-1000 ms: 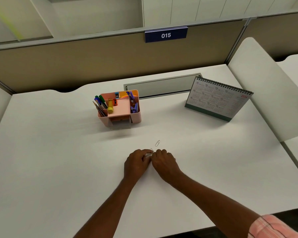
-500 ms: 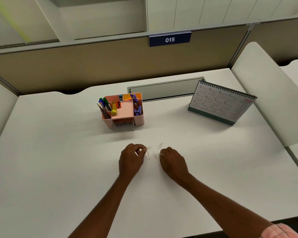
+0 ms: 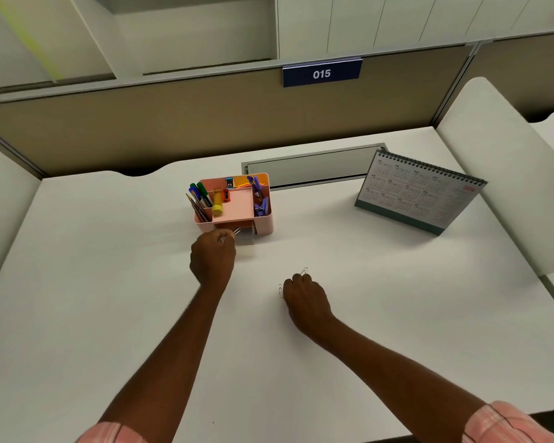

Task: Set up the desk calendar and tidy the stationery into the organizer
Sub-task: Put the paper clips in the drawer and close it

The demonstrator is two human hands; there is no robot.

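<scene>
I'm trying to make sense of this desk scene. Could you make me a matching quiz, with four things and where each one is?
1 desk calendar
2 organizer
3 left hand
4 right hand

A at the organizer's front, pinching a paper clip
B standing at the desk's right rear
C curled over loose paper clips mid-desk
D left of the calendar, holding pens

Pairs: 1-B, 2-D, 3-A, 4-C
</scene>
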